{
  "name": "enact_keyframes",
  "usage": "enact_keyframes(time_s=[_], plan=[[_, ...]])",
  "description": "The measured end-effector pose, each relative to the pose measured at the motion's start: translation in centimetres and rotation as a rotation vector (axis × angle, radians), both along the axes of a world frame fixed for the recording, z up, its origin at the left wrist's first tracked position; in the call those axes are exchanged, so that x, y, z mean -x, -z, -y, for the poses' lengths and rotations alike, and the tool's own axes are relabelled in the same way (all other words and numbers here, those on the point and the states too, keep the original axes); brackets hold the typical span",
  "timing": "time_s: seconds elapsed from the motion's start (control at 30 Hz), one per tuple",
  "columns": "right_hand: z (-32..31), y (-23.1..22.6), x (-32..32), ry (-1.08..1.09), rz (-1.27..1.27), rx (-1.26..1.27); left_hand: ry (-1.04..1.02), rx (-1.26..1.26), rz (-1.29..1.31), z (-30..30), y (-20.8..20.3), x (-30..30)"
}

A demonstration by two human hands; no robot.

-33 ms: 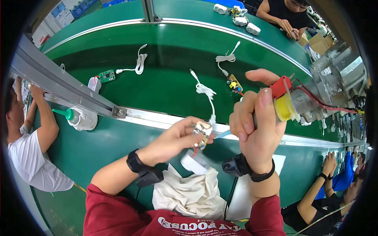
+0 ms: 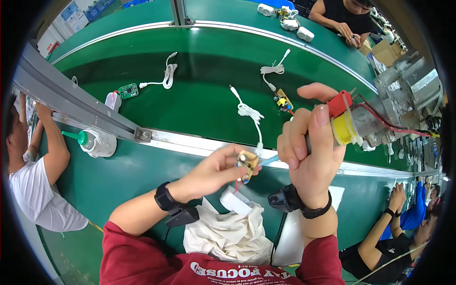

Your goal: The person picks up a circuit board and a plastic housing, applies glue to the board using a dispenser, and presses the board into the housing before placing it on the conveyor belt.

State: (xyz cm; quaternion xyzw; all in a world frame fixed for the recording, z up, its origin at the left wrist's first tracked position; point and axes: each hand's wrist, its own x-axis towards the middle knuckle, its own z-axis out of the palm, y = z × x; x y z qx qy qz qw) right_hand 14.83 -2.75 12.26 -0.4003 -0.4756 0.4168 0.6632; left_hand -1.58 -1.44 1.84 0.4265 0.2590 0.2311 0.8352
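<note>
My left hand (image 2: 216, 168) pinches a small circuit board (image 2: 247, 166) by its edge, component side showing. Red wires run from the board down to a white plastic housing (image 2: 236, 202), which hangs below it. A coiled white cable (image 2: 250, 113) reaches the board's upper end. My right hand (image 2: 311, 152), raised on the right, is wrapped round a grey cylindrical hand tool (image 2: 363, 121) with a red switch, a yellow band and wires. The tool's thin blue tip (image 2: 270, 160) points at the board's right side; whether it touches cannot be made out.
A metal rail (image 2: 185, 146) separates my table from a green belt carrying other boards (image 2: 128, 91) with cables. Beige cloth (image 2: 223, 232) lies before me. A white bottle (image 2: 99, 143) with a green nozzle stands left. Other people work left, right and across.
My left hand has shifted slightly right and tilted the board, so its components face up more. The housing and cable end moved along with it. My right hand stays nearly still.
</note>
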Motion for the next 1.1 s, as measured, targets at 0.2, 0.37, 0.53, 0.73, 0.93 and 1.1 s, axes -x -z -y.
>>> enact_keyframes(time_s=[0.2, 0.37, 0.53, 0.73, 0.93, 1.1], plan=[[-1.3, 2.0, 0.8, 0.007, -0.029, -0.002, 0.062, -0.055, 0.054, -0.1, 2.5, 0.1], [-2.1, 3.5, 1.5, -0.023, -0.012, 0.006, 0.058, -0.065, 0.066, -1.0, 3.0, 0.5], [-2.6, 4.4, 1.7, -0.068, 0.031, 0.011, -0.012, -0.138, 0.114, -1.2, 4.2, 0.4], [-2.6, 4.9, 2.0, -0.042, -0.007, 0.056, 0.035, -0.100, 0.118, -1.5, 4.6, 0.8], [-2.3, 4.8, 2.3, -0.053, -0.030, 0.058, 0.056, -0.105, 0.098, -1.4, 4.6, 1.0], [-2.3, 4.3, 2.4, -0.001, -0.022, 0.065, 0.064, -0.063, 0.091, -1.3, 4.2, 1.1]])
